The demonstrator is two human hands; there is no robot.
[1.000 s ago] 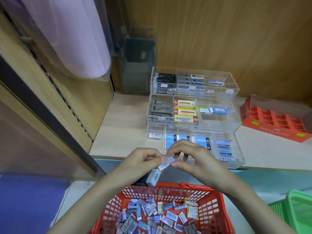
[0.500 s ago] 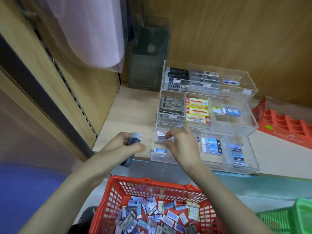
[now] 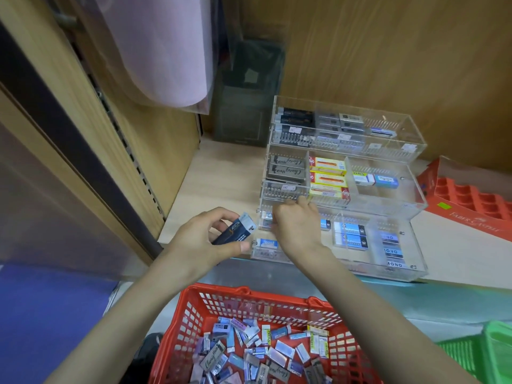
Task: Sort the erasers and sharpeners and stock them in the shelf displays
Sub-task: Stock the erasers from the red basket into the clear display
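- left hand [image 3: 205, 241] is clamped on a dark blue eraser pack [image 3: 235, 230], held just left of the acrylic display [image 3: 388, 200]; probably staged as the next item.
- right hand [image 3: 295, 227] reaches into the bottom tier's left compartment, likely seating a small eraser. Fingertips are hidden, so can't tell if it holds anything.
- hands are near each other, not touching.
- red basket [image 3: 249, 293] sits right under the shelf edge for short reach. Its loose erasers [image 3: 282, 349] are mixed, so most sorting looks undone.
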